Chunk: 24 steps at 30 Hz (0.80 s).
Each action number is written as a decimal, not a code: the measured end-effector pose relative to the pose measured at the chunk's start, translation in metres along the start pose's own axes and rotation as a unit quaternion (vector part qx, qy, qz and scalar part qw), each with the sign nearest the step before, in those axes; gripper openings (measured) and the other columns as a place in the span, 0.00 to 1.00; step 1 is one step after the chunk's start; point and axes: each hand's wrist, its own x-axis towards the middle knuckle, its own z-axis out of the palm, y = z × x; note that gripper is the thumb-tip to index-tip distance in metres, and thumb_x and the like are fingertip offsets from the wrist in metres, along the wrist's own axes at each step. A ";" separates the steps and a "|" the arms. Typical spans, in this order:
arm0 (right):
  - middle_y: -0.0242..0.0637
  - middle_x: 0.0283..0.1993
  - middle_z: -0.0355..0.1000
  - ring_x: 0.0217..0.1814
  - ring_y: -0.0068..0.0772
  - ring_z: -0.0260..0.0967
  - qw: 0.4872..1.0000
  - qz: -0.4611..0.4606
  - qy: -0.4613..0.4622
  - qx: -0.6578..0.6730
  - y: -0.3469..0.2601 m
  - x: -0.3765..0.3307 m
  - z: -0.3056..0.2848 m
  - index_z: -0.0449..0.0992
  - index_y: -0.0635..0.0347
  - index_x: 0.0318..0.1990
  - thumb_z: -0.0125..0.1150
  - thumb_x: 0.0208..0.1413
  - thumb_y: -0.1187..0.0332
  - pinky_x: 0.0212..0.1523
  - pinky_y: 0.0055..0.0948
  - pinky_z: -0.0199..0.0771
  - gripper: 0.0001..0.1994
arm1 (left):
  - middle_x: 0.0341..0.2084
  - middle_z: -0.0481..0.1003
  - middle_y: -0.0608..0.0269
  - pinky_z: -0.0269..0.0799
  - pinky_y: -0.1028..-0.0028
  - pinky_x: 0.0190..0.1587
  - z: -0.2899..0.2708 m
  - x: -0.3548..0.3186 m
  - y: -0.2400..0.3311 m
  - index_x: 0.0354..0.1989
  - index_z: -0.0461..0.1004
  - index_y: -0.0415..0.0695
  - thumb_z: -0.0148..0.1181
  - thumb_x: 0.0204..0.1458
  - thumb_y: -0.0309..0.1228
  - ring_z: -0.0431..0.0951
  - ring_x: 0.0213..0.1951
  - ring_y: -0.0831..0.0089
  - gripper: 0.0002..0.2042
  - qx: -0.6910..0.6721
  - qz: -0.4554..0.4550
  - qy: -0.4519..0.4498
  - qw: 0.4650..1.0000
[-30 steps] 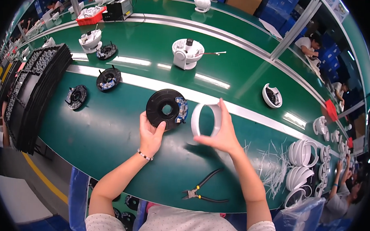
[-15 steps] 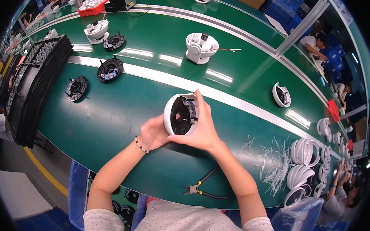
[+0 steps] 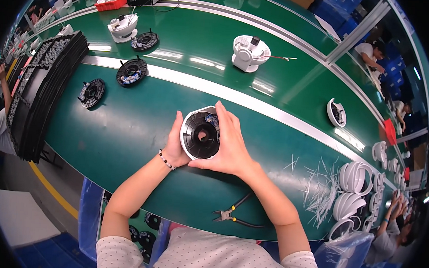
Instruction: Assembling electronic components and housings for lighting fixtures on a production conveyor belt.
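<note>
Above the near part of the table, both hands hold a round white plastic housing (image 3: 184, 143) with a black disc (image 3: 193, 141) seated in it. The disc has a hole in its middle, and part of a small blue circuit board (image 3: 211, 119) shows near its upper right. My left hand (image 3: 175, 150) is wrapped round the left side of the rim, fingers pointing up. My right hand (image 3: 231, 147) grips the opposite side, its thumb below and its fingers along the top right, covering part of the disc.
Cutting pliers (image 3: 226, 215) lie near the front edge. White cable ties (image 3: 318, 193) and stacked white rings (image 3: 352, 177) are at right. Black discs with boards (image 3: 132, 71) lie left, beside a stack of black trays (image 3: 49, 91). White fan-like units (image 3: 250, 54) stand on the green belt.
The housing has turned so that the black disc faces me more squarely. My left hand has moved up along its rim. The view has shifted slightly.
</note>
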 end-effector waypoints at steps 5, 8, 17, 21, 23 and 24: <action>0.58 0.59 0.46 0.60 0.56 0.45 0.998 -0.008 -0.057 0.028 -0.004 0.014 -0.005 0.44 0.72 0.58 0.74 0.16 0.54 0.58 0.43 0.49 0.59 | 0.48 0.64 0.55 0.65 0.65 0.51 -0.008 -0.001 0.009 0.55 0.56 0.44 0.26 0.48 0.64 0.67 0.49 0.64 0.37 -0.037 -0.019 0.016 0.999; 0.54 0.59 0.47 0.60 0.55 0.46 0.997 -0.026 -0.074 -0.009 -0.004 0.021 -0.004 0.43 0.70 0.59 0.74 0.18 0.52 0.59 0.42 0.51 0.59 | 0.48 0.65 0.55 0.66 0.64 0.50 -0.010 -0.002 0.017 0.55 0.55 0.45 0.27 0.47 0.64 0.68 0.48 0.63 0.38 -0.048 -0.027 0.004 0.998; 0.52 0.59 0.49 0.60 0.55 0.47 0.997 -0.046 0.055 -0.038 0.000 0.011 0.043 0.51 0.65 0.56 0.70 0.17 0.51 0.56 0.45 0.50 0.53 | 0.43 0.69 0.54 0.67 0.63 0.49 -0.034 -0.013 0.014 0.51 0.61 0.43 0.50 0.39 0.42 0.71 0.44 0.62 0.28 -0.070 0.012 0.026 0.997; 0.52 0.59 0.50 0.60 0.54 0.47 0.994 -0.044 0.093 -0.026 -0.008 0.006 0.050 0.54 0.64 0.54 0.69 0.19 0.52 0.54 0.45 0.49 0.49 | 0.44 0.68 0.53 0.66 0.63 0.50 -0.041 -0.016 0.016 0.51 0.61 0.42 0.50 0.39 0.43 0.69 0.46 0.61 0.28 -0.041 0.013 0.019 0.999; 0.50 0.59 0.51 0.60 0.54 0.48 0.993 -0.062 0.095 -0.035 -0.009 0.009 0.051 0.54 0.63 0.55 0.70 0.20 0.50 0.54 0.45 0.50 0.50 | 0.45 0.67 0.54 0.65 0.62 0.50 -0.037 -0.018 0.021 0.51 0.61 0.43 0.47 0.41 0.46 0.69 0.47 0.61 0.28 -0.049 0.014 0.005 0.999; 0.49 0.59 0.52 0.60 0.54 0.48 0.991 -0.082 0.095 -0.042 -0.010 0.012 0.050 0.54 0.62 0.56 0.70 0.20 0.48 0.54 0.45 0.51 0.51 | 0.45 0.67 0.53 0.65 0.62 0.50 -0.036 -0.018 0.025 0.51 0.61 0.43 0.45 0.42 0.48 0.69 0.47 0.61 0.28 -0.044 0.015 0.012 0.999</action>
